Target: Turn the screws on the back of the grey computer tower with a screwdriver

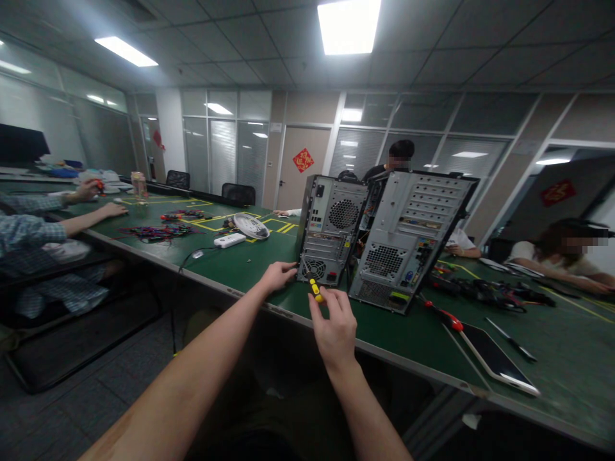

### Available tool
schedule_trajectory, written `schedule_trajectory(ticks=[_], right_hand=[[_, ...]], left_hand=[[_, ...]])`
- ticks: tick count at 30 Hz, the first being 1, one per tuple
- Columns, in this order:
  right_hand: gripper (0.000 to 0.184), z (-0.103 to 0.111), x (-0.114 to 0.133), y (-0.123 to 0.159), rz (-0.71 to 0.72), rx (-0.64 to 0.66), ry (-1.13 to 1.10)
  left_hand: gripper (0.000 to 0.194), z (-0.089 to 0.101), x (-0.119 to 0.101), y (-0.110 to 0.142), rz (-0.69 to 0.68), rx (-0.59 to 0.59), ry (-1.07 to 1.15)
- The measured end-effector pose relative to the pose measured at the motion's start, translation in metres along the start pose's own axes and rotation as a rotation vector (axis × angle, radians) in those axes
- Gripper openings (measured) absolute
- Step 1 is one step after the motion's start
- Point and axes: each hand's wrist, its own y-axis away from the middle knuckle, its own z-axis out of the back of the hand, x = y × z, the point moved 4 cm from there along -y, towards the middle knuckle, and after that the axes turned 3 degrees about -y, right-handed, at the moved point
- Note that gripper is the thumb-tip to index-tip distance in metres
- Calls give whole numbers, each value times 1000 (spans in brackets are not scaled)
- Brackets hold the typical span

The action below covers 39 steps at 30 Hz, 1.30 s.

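Observation:
Two computer cases stand upright on the green table, rear panels toward me. My right hand (334,323) grips a yellow and black screwdriver (315,289) by its handle. The screwdriver points at the lower left of the smaller computer case (331,211), near its bottom fan grille; whether the tip touches a screw is too small to tell. My left hand (278,276) rests against that case's lower left side, its fingers partly hidden at the case edge. Close on the right is the larger computer case (398,250), slightly tilted in view.
Right of the cases lie a phone (500,358), red-handled pliers (449,318), another slim tool (510,339) and black cables (485,288). To the left are a white power strip (229,241), a round white basket (251,226) and wire bundles (156,232). Several people sit or stand around the table (221,269).

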Motion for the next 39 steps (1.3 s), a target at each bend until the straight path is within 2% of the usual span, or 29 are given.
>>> schedule_trajectory(ticks=[30, 39], right_hand=[[19, -2, 1, 3, 10, 7, 17], [20, -6, 2, 4, -10, 31, -53]], left_hand=[[48, -1, 0, 1, 25, -12, 15], [49, 0, -2, 1, 21, -5, 12]])
